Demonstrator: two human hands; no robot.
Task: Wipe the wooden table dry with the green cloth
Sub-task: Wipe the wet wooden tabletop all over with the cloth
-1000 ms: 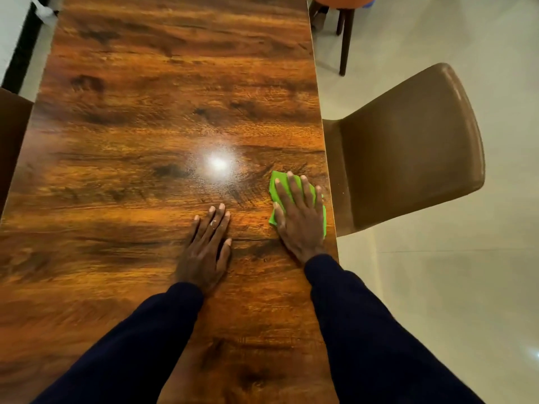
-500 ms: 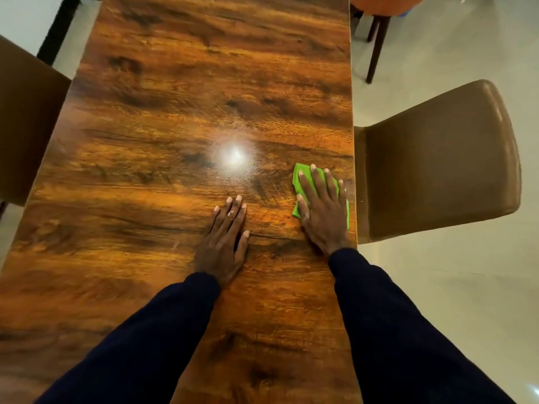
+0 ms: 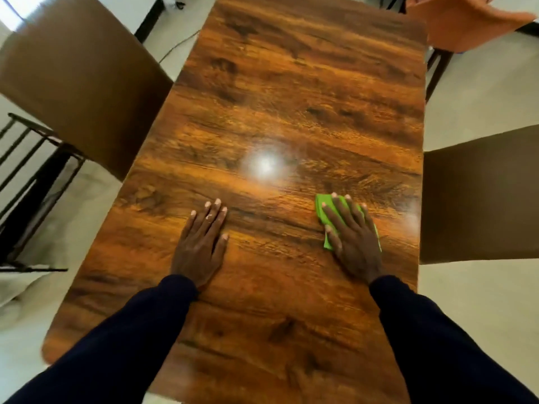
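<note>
The glossy wooden table (image 3: 291,97) runs away from me, with a bright light reflection near its middle. My right hand (image 3: 354,239) lies flat with spread fingers on the folded green cloth (image 3: 323,207), pressing it to the table near the right edge. Most of the cloth is hidden under the hand; only its left and right edges show. My left hand (image 3: 202,243) rests palm down on the bare wood to the left of the cloth, fingers together, holding nothing.
A brown chair (image 3: 481,196) stands tucked against the table's right side and another brown chair (image 3: 78,80) at the left. An orange chair (image 3: 463,23) sits at the far right corner. A black metal frame (image 3: 32,182) stands on the pale floor at left.
The view has swung so the whole table and the left chair show. My right hand and the cloth have shifted left, away from the right edge. My left hand stays flat.
</note>
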